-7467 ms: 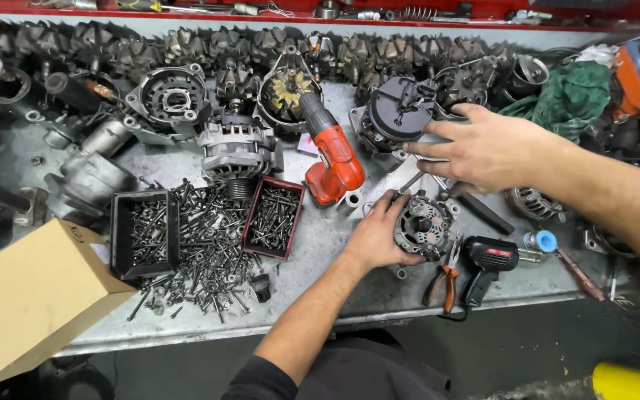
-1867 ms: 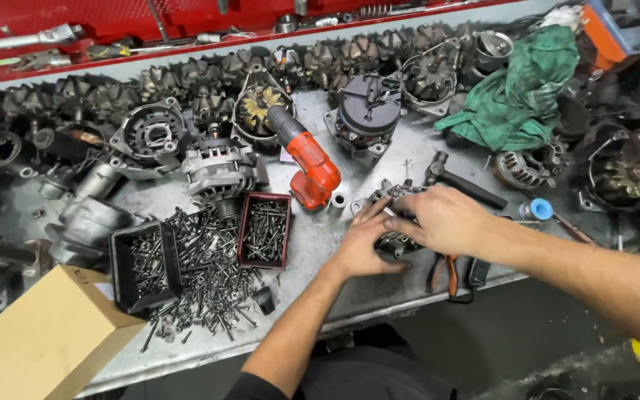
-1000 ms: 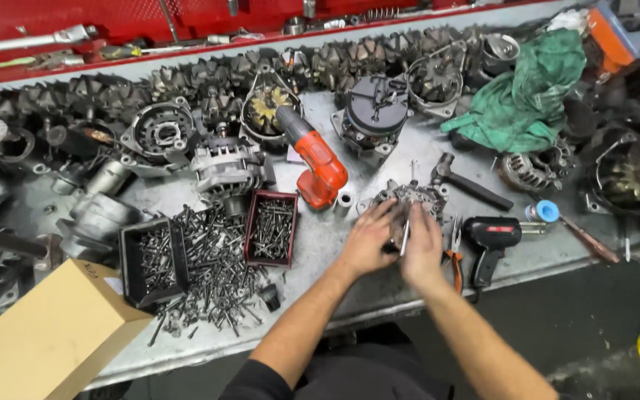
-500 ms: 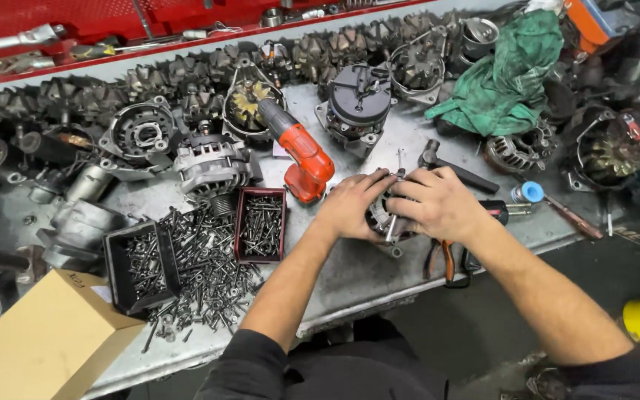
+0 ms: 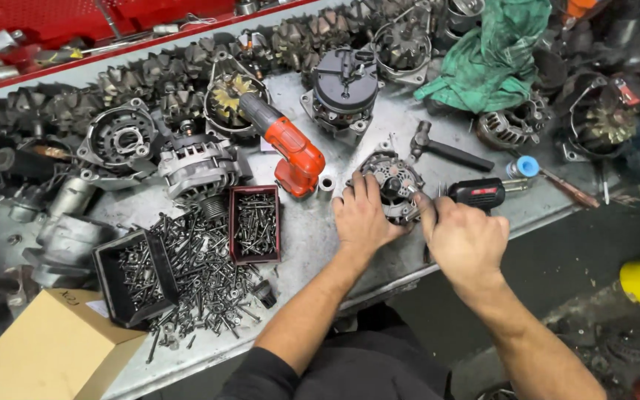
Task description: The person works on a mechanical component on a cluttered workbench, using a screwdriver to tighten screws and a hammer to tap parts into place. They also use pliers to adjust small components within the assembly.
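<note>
Left hand (image 5: pixel 361 218) lies flat over the near-left side of the alternator part (image 5: pixel 392 185), fingers spread and curled around its rim, pinning it to the bench (image 5: pixel 312 244). From where I sit, that reads as a steadying grip and no lift: the part sits on the metal top, just in front of the hammer (image 5: pixel 446 152) and right of the red drill (image 5: pixel 290 152).

Right hand (image 5: pixel 464 237) is closed into a loose fist at the part's right edge, index finger and thumb pushed in against the housing. I can't tell whether it pinches a small tool or a fastener; whatever it has is hidden by the knuckles. The black driver (image 5: pixel 479 194) lies just beyond that hand, untouched.

As for progress, I judge the work on this part to be mid-way. Its face is open and the inner plate and terminals show, so some covering is already off, yet the body is in one piece and no loose pieces from it lie beside it that I can pick out. Stripping or refitting is left.

The red tray (image 5: pixel 255 224) of screws and the black tray (image 5: pixel 135 278), with loose bolts spilled between them, sit well to the left, out of either hand's reach for now.
</note>
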